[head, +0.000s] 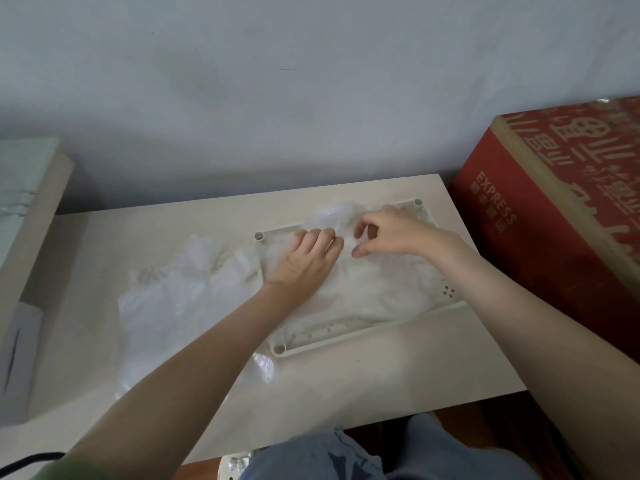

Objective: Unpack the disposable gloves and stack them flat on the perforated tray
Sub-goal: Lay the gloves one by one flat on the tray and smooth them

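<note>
Left hand (304, 261) grips my glove stack (377, 285) on the tray (346, 336), fingers curled; right hand (391, 230) half-curled, hold unclear. Unstacked gloves (180, 292) lie left, nearer the left hand.

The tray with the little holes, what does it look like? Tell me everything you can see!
The tray is cream plastic, a rectangle with a raised rim and a round socket at each visible corner. Small holes show near its front and right edges. It lies flat on the table, turned slightly. Most of it is covered by clear gloves, and the left hand and right hand rest on those gloves.
</note>
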